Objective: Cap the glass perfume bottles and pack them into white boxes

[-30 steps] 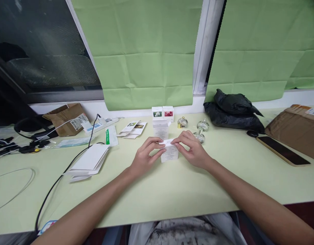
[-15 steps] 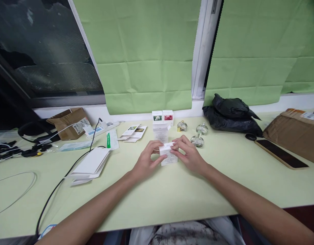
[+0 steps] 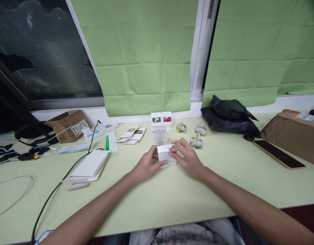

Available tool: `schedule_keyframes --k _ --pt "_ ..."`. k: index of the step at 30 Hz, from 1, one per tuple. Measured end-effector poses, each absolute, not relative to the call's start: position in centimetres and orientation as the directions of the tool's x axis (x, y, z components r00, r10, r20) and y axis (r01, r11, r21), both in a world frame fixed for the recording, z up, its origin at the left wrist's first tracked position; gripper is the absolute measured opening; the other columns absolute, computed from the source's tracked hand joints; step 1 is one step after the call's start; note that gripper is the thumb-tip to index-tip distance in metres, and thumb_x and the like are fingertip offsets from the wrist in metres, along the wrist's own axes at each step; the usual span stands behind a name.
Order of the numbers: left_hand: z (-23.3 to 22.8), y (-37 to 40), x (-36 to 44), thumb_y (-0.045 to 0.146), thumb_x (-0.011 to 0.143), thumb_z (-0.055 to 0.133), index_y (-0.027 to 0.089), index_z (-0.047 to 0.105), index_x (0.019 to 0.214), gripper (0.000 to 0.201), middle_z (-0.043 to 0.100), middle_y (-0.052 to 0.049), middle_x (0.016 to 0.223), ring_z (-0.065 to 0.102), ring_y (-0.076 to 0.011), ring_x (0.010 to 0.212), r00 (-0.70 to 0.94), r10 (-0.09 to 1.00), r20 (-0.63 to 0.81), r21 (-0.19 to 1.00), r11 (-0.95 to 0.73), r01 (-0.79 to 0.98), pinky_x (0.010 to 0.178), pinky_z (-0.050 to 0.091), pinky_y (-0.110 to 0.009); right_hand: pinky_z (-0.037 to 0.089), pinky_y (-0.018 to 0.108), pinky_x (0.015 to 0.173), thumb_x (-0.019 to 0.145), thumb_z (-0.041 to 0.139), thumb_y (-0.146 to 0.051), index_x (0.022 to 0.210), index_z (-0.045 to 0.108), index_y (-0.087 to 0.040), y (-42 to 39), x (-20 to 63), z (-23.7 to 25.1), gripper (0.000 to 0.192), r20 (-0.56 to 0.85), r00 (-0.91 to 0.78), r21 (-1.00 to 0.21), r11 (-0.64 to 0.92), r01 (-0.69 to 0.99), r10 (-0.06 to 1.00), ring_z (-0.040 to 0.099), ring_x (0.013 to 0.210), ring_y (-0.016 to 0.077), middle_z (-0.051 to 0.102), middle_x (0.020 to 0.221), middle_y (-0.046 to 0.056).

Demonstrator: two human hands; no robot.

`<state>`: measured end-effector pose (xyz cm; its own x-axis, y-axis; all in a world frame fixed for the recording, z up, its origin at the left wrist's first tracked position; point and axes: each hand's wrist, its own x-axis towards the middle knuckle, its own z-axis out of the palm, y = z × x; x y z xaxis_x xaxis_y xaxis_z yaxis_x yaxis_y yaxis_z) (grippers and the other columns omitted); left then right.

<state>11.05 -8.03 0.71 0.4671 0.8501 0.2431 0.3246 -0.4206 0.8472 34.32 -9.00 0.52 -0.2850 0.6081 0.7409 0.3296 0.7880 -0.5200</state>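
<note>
Up close, the pale green worktop (image 3: 159, 197) runs the full width of the frame, under green blinds (image 3: 144, 58) and a dark window (image 3: 45, 51) at upper left. Along the back edge, centre frame, stand two small boxes (image 3: 161, 119), with a taller box (image 3: 159, 134) just in front of them and three glass bottles (image 3: 196, 141) to their right. A black bag (image 3: 230, 115) sits right of centre, a phone (image 3: 278, 153) lies beyond it, and a brown parcel (image 3: 294, 134) fills the far right. At left lie a stack of white sheets (image 3: 89, 165), a black cable (image 3: 57, 185), some leaflets (image 3: 133, 133) and an open carton (image 3: 66, 124).

Both forearms reach in from the bottom corners and meet at centre frame. The left hand (image 3: 146, 165) is closed on the left side of a white box (image 3: 166, 154), thumb along its near face. The right hand (image 3: 189, 158) grips its right side, fingertips on the top edge. The white box looks to rest on the worktop, just in front of the taller box.
</note>
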Motion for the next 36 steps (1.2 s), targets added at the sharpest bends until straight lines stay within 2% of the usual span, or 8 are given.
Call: schedule_keyframes --k 4,17,20,22,25,28,31,36 --pt "0.9 -8.0 11.0 0.046 0.090 0.076 0.024 0.058 0.125 0.045 0.074 -0.008 0.120 0.074 -0.0263 0.104 0.455 0.867 0.203 0.854 -0.384 0.351 0.090 0.061 -0.042 0.056 0.045 0.094 0.102 0.062 -0.020 0.106 0.065 -0.027 -9.1 34.3 0.5 0.008 0.744 -0.270 -0.517 0.782 0.348 0.612 0.062 0.119 0.0280 0.057 0.106 0.007" --pt "0.9 -8.1 11.3 0.045 0.091 0.075 0.023 0.060 0.129 0.046 0.075 -0.008 0.121 0.073 -0.0262 0.103 0.456 0.856 0.246 0.854 -0.413 0.316 0.090 0.062 -0.043 0.058 0.045 0.091 0.103 0.062 -0.026 0.113 0.067 -0.028 -9.3 34.1 0.6 0.012 0.717 -0.269 -0.541 0.757 0.366 0.643 0.063 0.113 0.0271 0.057 0.116 0.009" --pt "1.0 -8.1 11.1 0.045 0.092 0.073 0.023 0.060 0.128 0.045 0.075 -0.008 0.120 0.074 -0.0265 0.103 0.445 0.863 0.240 0.859 -0.402 0.316 0.089 0.063 -0.042 0.057 0.048 0.099 0.102 0.063 -0.027 0.121 0.065 -0.030 -9.3 34.1 0.7 0.019 0.690 -0.252 -0.586 0.728 0.356 0.679 0.062 0.118 0.0274 0.056 0.123 0.010" --pt "1.0 -8.1 11.0 0.046 0.092 0.073 0.023 0.060 0.130 0.046 0.075 -0.008 0.122 0.074 -0.0271 0.105 0.437 0.867 0.239 0.862 -0.397 0.317 0.089 0.063 -0.042 0.057 0.048 0.103 0.100 0.067 -0.029 0.131 0.059 -0.031 -9.3 34.0 0.6 0.032 0.650 -0.226 -0.657 0.686 0.313 0.726 0.061 0.122 0.0268 0.054 0.131 0.010" --pt "0.9 -7.9 10.9 0.044 0.091 0.074 0.023 0.060 0.131 0.047 0.075 -0.008 0.125 0.073 -0.0276 0.107 0.427 0.874 0.231 0.857 -0.391 0.335 0.090 0.063 -0.043 0.059 0.046 0.100 0.097 0.070 -0.033 0.141 0.049 -0.032 -9.0 33.9 0.3 0.049 0.532 -0.238 -0.785 0.579 0.222 0.813 0.065 0.117 0.0243 0.057 0.139 0.009" --pt "0.9 -7.8 10.8 0.042 0.091 0.074 0.024 0.059 0.132 0.047 0.074 -0.008 0.127 0.072 -0.0275 0.109 0.430 0.876 0.219 0.860 -0.382 0.339 0.092 0.062 -0.043 0.059 0.045 0.097 0.098 0.069 -0.035 0.137 0.053 -0.029 -8.6 33.9 0.1 0.043 0.431 -0.297 -0.851 0.494 0.180 0.852 0.068 0.112 0.0231 0.067 0.131 0.007" --pt "1.0 -7.7 10.6 0.041 0.091 0.074 0.024 0.058 0.134 0.049 0.073 -0.008 0.128 0.072 -0.0271 0.110 0.447 0.868 0.214 0.859 -0.385 0.338 0.094 0.061 -0.043 0.059 0.044 0.097 0.095 0.072 -0.036 0.127 0.059 -0.026 -8.3 34.3 0.2 0.036 0.387 -0.343 -0.872 0.461 0.167 0.856 0.069 0.111 0.0232 0.071 0.125 0.007" --pt "1.0 -7.6 10.0 0.041 0.089 0.077 0.024 0.060 0.135 0.052 0.074 -0.008 0.126 0.072 -0.0276 0.108 0.464 0.862 0.203 0.839 -0.397 0.371 0.093 0.061 -0.043 0.057 0.044 0.095 0.089 0.077 -0.032 0.126 0.065 -0.024 -7.9 35.0 0.2 0.039 0.273 -0.477 -0.888 0.410 0.211 0.836 0.070 0.106 0.0247 0.075 0.120 0.006"
